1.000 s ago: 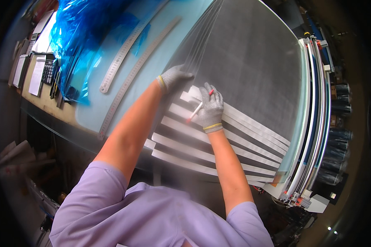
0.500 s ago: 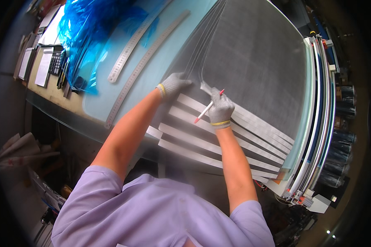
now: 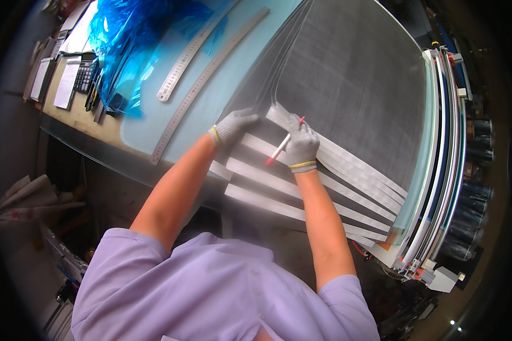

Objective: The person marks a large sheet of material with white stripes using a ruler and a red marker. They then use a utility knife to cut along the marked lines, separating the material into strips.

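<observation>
"Strips (image 3: 261,178), white ones, fan across the lower middle of the frame, edging those dark sheets (image 3: 352,74). Which is being handled?"

"The top strip (image 3: 277,116), centre of the frame. The right hand (image 3: 302,144) seems to pinch it, fingers curled, with a pen (image 3: 279,148) caught in the same grip."

"That double load worries me. If the fingers loosen to manage the pen, the strip could slip away."

"And the pen's lower red end points down over the strips. One dip might leave a mark, if it's uncapped; I can't tell from here."

"What about the left hand (image 3: 233,126)?"

"Left of centre, over the dark sheets, fingers stretched and close together. Whether they grip an edge, I can't tell."

"Then a hard pull, with nothing pressed down, might drag the layers beneath and crease them."

"At least the two rulers (image 3: 170,84), upper left on the worktop (image 3: 233,68), lie well apart from it."
</observation>
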Available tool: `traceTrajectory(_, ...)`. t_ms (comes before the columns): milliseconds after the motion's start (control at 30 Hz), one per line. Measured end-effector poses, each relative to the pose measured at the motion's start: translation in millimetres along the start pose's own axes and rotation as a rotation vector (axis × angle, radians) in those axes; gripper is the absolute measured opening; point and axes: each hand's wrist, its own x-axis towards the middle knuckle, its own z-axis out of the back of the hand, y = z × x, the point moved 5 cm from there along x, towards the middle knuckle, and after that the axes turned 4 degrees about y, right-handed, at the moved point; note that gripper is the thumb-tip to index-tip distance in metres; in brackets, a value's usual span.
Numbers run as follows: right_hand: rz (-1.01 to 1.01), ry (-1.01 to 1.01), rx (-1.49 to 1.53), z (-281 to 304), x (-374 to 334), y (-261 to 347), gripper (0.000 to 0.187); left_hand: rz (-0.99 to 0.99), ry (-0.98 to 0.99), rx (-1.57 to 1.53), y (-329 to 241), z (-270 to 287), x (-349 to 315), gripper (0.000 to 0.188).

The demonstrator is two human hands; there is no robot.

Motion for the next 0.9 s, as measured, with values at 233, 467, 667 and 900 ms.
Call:
traceTrajectory(233,-0.068,0.014,0.011,-2.4,-29.9,34.6,0.04,0.008,-0.06,0.236,-1.1,-3.8,-3.5,0.049)
traceTrajectory(467,-0.048,0.198,0.123,8.6,-32.3,60.7,0.064,-0.066,0.059,0.046,59.8,66.1,17.6,0.056)
traceTrajectory(667,-0.076,0.007,-0.044,26.6,-41.9,27.9,0.023,-0.087,-0.023,0.008,24.9,-5.6,-43.8,0.051)
traceTrajectory(900,-0.182,0.163,0.039,37.4,-60.9,55.1,0.019,-0.013,-0.169,0.186,20.0,-3.7,-48.6,0.033)
